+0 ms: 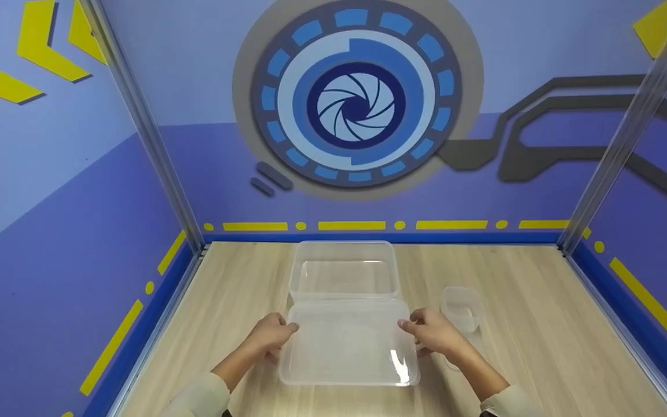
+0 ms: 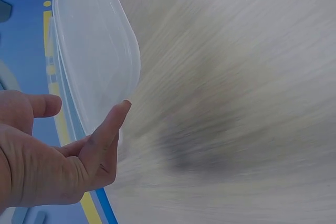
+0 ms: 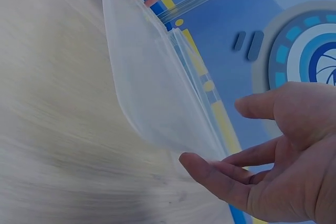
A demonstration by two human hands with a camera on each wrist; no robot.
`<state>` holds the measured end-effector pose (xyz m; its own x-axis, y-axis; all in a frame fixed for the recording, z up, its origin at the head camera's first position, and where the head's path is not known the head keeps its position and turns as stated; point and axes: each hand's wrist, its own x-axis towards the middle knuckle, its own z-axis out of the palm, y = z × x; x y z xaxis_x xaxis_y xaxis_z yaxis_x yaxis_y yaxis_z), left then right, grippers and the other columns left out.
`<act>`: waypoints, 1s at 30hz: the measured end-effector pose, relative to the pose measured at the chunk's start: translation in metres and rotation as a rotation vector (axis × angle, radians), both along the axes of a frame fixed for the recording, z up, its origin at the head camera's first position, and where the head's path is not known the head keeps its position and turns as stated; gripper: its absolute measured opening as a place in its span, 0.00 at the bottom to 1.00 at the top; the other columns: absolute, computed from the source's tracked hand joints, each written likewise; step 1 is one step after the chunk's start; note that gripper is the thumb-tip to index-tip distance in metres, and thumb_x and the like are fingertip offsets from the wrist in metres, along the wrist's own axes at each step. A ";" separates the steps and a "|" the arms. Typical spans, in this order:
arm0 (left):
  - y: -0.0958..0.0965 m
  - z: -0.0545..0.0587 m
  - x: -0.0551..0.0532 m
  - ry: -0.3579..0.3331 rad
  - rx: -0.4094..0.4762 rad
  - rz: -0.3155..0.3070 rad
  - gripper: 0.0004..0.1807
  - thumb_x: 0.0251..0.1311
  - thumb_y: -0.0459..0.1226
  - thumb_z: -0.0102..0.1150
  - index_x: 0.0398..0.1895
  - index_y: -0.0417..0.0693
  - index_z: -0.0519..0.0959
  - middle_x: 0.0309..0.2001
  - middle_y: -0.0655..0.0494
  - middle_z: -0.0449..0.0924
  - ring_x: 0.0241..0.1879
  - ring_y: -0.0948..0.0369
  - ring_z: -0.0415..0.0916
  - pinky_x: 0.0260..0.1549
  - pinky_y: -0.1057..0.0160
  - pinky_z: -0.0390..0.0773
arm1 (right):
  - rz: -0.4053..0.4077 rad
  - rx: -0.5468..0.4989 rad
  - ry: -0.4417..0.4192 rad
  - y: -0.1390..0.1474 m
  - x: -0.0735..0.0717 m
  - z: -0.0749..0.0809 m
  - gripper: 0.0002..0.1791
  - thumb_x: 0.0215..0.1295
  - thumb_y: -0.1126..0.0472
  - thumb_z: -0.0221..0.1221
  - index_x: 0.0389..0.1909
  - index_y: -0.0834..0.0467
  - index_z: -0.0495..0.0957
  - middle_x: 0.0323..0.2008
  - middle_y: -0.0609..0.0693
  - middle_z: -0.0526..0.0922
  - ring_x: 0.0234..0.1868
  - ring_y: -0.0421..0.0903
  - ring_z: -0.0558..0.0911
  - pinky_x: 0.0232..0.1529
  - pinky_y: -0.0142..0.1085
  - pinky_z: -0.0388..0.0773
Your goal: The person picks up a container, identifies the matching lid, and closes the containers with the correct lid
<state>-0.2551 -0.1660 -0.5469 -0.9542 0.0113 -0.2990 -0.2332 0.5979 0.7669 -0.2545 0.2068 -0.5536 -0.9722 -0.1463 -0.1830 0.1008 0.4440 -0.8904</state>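
Observation:
A rectangular translucent plastic lid (image 1: 348,347) lies between my hands, in front of a clear plastic box (image 1: 342,278) whose top is uncovered. My left hand (image 1: 272,333) holds the lid's left side, thumb above and fingers beneath the edge. On the opposite side my right hand (image 1: 432,333) holds the lid in the same manner. Both wrist views show fingertips at the lid's rim, with the left thumb (image 2: 47,106) and right thumb (image 3: 254,106) apart from it. The lid appears raised off the table.
To the right of my right hand stands a small clear plastic container (image 1: 462,307). A clear curved edge, partly hidden by my right forearm, lies below it. The wooden table (image 1: 559,336) is bounded by printed blue wall panels (image 1: 194,168) and metal corner posts (image 1: 154,133).

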 end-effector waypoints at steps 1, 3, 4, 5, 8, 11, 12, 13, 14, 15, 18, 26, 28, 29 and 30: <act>-0.001 0.000 0.000 -0.003 0.006 0.003 0.14 0.75 0.43 0.59 0.42 0.39 0.73 0.31 0.49 0.73 0.29 0.56 0.73 0.22 0.57 0.82 | 0.007 -0.006 0.006 0.000 0.000 0.000 0.23 0.76 0.59 0.63 0.56 0.77 0.74 0.43 0.62 0.79 0.37 0.55 0.81 0.32 0.47 0.89; -0.003 0.001 -0.001 -0.002 0.013 0.008 0.12 0.74 0.40 0.58 0.42 0.39 0.73 0.31 0.50 0.73 0.27 0.58 0.70 0.22 0.59 0.81 | 0.022 -0.015 0.019 0.000 0.000 0.001 0.19 0.77 0.61 0.62 0.54 0.76 0.76 0.40 0.61 0.79 0.36 0.53 0.80 0.31 0.47 0.88; -0.004 0.001 -0.002 -0.001 0.015 0.010 0.11 0.74 0.39 0.58 0.44 0.38 0.74 0.32 0.50 0.73 0.28 0.58 0.70 0.22 0.59 0.80 | 0.029 -0.022 0.024 0.000 0.001 0.001 0.17 0.77 0.63 0.61 0.53 0.75 0.76 0.39 0.61 0.78 0.35 0.52 0.79 0.31 0.47 0.88; -0.005 0.002 -0.002 0.005 0.017 0.009 0.10 0.73 0.36 0.57 0.45 0.37 0.74 0.33 0.49 0.73 0.28 0.58 0.70 0.22 0.60 0.80 | 0.034 -0.026 0.028 0.000 0.001 0.001 0.16 0.77 0.64 0.61 0.52 0.75 0.76 0.38 0.61 0.78 0.35 0.52 0.79 0.31 0.47 0.88; -0.007 0.004 -0.003 0.024 0.003 0.016 0.09 0.69 0.30 0.56 0.48 0.34 0.74 0.36 0.47 0.74 0.32 0.56 0.72 0.24 0.58 0.83 | 0.043 -0.033 0.039 0.000 0.002 0.000 0.13 0.76 0.68 0.60 0.52 0.76 0.76 0.35 0.61 0.78 0.34 0.51 0.79 0.30 0.47 0.88; -0.008 0.004 -0.002 0.028 0.002 0.019 0.11 0.65 0.26 0.53 0.50 0.32 0.73 0.38 0.46 0.74 0.36 0.53 0.74 0.26 0.56 0.86 | 0.038 -0.041 0.033 -0.001 0.003 -0.002 0.14 0.75 0.71 0.58 0.53 0.78 0.73 0.35 0.61 0.78 0.34 0.51 0.80 0.30 0.47 0.88; -0.009 0.003 -0.001 0.026 0.003 0.019 0.12 0.64 0.24 0.52 0.51 0.32 0.73 0.38 0.46 0.73 0.36 0.52 0.74 0.27 0.55 0.86 | 0.033 -0.044 0.029 -0.001 0.004 -0.002 0.14 0.74 0.71 0.58 0.53 0.78 0.73 0.35 0.62 0.79 0.34 0.52 0.80 0.30 0.47 0.88; -0.009 0.003 -0.001 0.026 0.005 0.017 0.13 0.63 0.24 0.51 0.51 0.32 0.73 0.38 0.46 0.73 0.36 0.52 0.74 0.27 0.54 0.87 | 0.028 -0.045 0.026 -0.001 0.004 -0.002 0.14 0.74 0.72 0.57 0.53 0.78 0.73 0.35 0.62 0.79 0.34 0.52 0.80 0.30 0.47 0.88; -0.010 0.003 0.000 0.025 0.009 0.015 0.14 0.62 0.23 0.50 0.51 0.32 0.73 0.37 0.46 0.73 0.36 0.52 0.74 0.27 0.54 0.87 | 0.021 -0.045 0.023 -0.001 0.004 -0.003 0.13 0.74 0.72 0.57 0.53 0.78 0.73 0.35 0.62 0.79 0.34 0.52 0.81 0.31 0.46 0.88; -0.011 0.002 0.000 0.026 0.014 0.011 0.15 0.61 0.22 0.49 0.52 0.32 0.73 0.37 0.46 0.73 0.35 0.52 0.74 0.27 0.54 0.87 | 0.016 -0.046 0.024 -0.001 0.004 -0.003 0.13 0.73 0.72 0.57 0.53 0.77 0.73 0.35 0.62 0.79 0.35 0.52 0.81 0.30 0.46 0.88; -0.012 0.002 0.001 0.028 0.033 0.003 0.18 0.58 0.20 0.47 0.52 0.32 0.73 0.36 0.47 0.72 0.33 0.53 0.74 0.26 0.55 0.87 | 0.014 -0.043 0.030 0.002 0.004 -0.004 0.12 0.72 0.73 0.57 0.51 0.77 0.74 0.36 0.62 0.79 0.35 0.53 0.82 0.30 0.46 0.88; -0.014 0.003 0.004 0.019 0.086 -0.001 0.19 0.56 0.19 0.49 0.52 0.33 0.74 0.34 0.45 0.76 0.32 0.54 0.79 0.25 0.54 0.88 | 0.082 -0.072 0.007 0.012 0.002 -0.004 0.10 0.74 0.71 0.55 0.48 0.75 0.76 0.34 0.62 0.80 0.35 0.53 0.82 0.30 0.46 0.89; -0.015 0.003 0.005 0.024 0.100 -0.006 0.17 0.59 0.21 0.50 0.52 0.34 0.74 0.35 0.44 0.78 0.33 0.53 0.80 0.26 0.54 0.88 | 0.086 -0.077 0.000 0.013 0.002 -0.003 0.11 0.75 0.69 0.56 0.49 0.74 0.77 0.34 0.62 0.80 0.35 0.52 0.82 0.30 0.47 0.89; -0.015 0.004 0.005 0.024 0.110 -0.008 0.15 0.62 0.23 0.51 0.52 0.34 0.74 0.35 0.43 0.79 0.34 0.53 0.81 0.27 0.54 0.88 | 0.088 -0.080 -0.004 0.013 0.002 -0.002 0.11 0.76 0.68 0.56 0.49 0.74 0.77 0.34 0.61 0.80 0.35 0.52 0.82 0.31 0.47 0.89; -0.016 0.005 0.005 0.025 0.117 -0.009 0.13 0.64 0.24 0.52 0.52 0.34 0.75 0.35 0.43 0.80 0.34 0.53 0.82 0.27 0.54 0.88 | 0.089 -0.084 -0.008 0.013 0.002 -0.002 0.12 0.76 0.67 0.56 0.49 0.74 0.77 0.35 0.61 0.79 0.35 0.52 0.82 0.31 0.47 0.89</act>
<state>-0.2498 -0.1815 -0.5422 -0.9610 0.0538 -0.2712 -0.2080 0.5058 0.8372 -0.2527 0.2200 -0.5554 -0.9532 -0.2470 -0.1745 0.0719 0.3754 -0.9241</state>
